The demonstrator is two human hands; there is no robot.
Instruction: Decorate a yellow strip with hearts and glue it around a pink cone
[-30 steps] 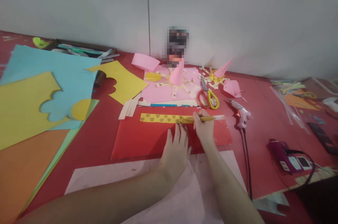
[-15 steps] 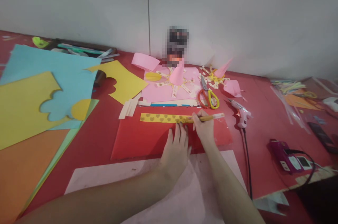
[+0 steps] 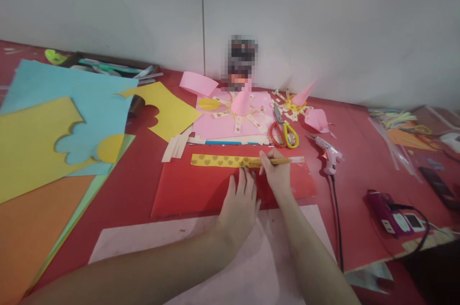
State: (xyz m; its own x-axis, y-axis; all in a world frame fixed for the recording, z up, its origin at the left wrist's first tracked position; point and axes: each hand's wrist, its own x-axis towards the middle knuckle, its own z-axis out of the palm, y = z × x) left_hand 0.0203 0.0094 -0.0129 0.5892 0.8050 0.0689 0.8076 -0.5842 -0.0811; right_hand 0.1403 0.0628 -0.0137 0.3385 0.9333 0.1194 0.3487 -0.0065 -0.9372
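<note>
A yellow paper strip [image 3: 215, 160] marked with a row of brownish-gold hearts lies on a red board [image 3: 197, 190]. My left hand [image 3: 241, 197] rests palm down with its fingers spread, fingertips on the strip's lower edge. In my right hand [image 3: 277, 173] is a slim gold-brown pen [image 3: 282, 161], gripped near its front, with a paler clear end pointing right. Its tip meets the strip just right of my left fingertips. The strip's right end is hidden by my right hand.
Scissors [image 3: 283, 130] and a corded glue gun [image 3: 328, 154] lie beyond and right of the board. Pink paper cones [image 3: 241, 101] with patterned strips stand at the back. Coloured sheets [image 3: 32, 147] cover the left, and a purple power strip [image 3: 386, 212] sits at right.
My right hand and the pen have shifted very slightly left, and the pen lies a little flatter. My left hand stays put on the strip.
</note>
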